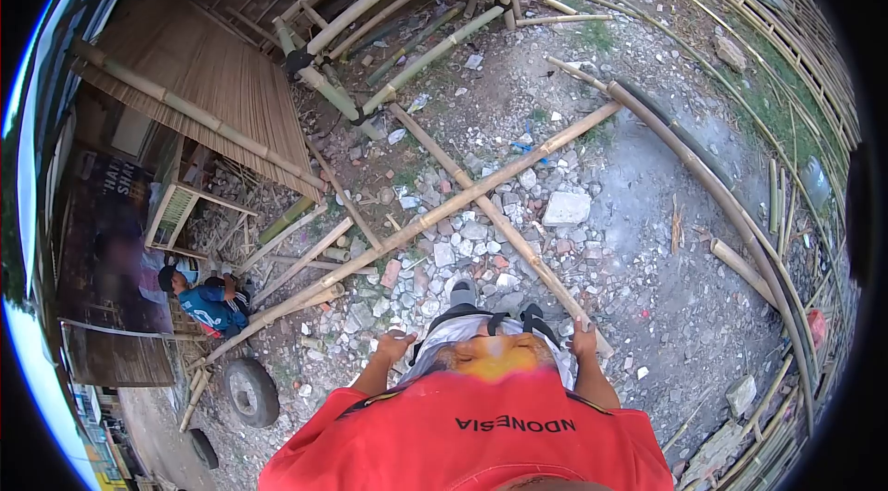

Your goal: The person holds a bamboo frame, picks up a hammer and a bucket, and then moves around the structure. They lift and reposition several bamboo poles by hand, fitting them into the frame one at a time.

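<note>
My right hand [583, 339] is at the near end of a bamboo pole [523, 246], with its fingers against the pole. That pole runs away over the rubble and crosses a longer bamboo pole [416, 226] lying diagonally. My left hand [396, 344] hangs beside my left thigh, touching no pole; its fingers look curled, but whether they are closed is too small to tell. White and grey stones [566, 208] lie around the crossing.
A bamboo frame [435, 56] stands ahead. Long curved poles [703, 177] lie on the right. On the left are a seated person [211, 304], a tire [251, 393], a small bamboo frame [176, 218] and a woven panel [203, 84].
</note>
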Demonstrator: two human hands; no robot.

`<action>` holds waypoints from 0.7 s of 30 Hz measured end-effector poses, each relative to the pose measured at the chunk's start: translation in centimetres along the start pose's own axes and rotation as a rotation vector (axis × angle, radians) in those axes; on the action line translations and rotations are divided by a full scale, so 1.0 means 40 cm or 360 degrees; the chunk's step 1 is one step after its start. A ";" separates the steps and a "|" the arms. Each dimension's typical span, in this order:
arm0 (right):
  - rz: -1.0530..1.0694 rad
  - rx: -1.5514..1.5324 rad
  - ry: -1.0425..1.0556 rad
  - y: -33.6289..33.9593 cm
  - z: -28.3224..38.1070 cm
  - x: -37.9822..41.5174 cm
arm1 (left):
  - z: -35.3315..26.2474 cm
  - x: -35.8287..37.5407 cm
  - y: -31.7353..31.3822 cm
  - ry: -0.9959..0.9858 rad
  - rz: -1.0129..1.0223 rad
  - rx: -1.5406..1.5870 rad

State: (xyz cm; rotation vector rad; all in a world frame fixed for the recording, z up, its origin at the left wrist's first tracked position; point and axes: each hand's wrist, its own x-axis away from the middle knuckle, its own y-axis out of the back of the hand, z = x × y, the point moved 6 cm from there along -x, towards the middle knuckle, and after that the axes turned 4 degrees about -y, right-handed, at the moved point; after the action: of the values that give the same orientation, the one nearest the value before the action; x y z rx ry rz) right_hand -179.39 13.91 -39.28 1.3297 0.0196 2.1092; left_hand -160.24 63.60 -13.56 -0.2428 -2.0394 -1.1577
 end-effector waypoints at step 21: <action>-0.0117 0.0092 0.0050 0.067 0.009 0.009 | 0.064 0.030 -0.004 -0.0005 -0.0019 0.0041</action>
State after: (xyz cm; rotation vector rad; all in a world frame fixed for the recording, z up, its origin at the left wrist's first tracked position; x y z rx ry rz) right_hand -180.54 11.84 -37.92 1.3094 0.1416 2.0811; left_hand -162.49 65.33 -13.61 -0.2200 -2.0601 -1.1383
